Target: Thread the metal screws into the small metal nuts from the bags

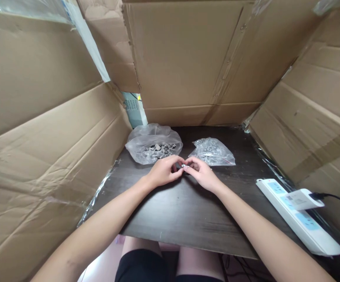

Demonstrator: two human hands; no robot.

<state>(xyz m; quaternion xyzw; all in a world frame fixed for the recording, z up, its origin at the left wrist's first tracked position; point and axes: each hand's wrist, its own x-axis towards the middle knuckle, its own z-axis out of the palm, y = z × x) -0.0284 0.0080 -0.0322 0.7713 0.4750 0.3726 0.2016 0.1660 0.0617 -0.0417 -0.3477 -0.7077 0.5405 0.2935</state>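
above a dark counter (164,213), a person's left hand (164,171) and right hand (201,173) meet, each with a fingertip grip pinching one small shiny piece (183,165) between them, apparently because something so tiny needs both sides steadied. just beyond, probably for easy reach, lie two containers: at left, a slack, open plastic bag (139,152) holding loose metal parts (170,148); at right, a flatter clear bag (227,157), its small contents (208,149) too blurred to name.

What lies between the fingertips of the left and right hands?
A small, shiny, metallic-looking piece lies there, held where the left hand and right hand meet. The head view shows it, but too small to identify.
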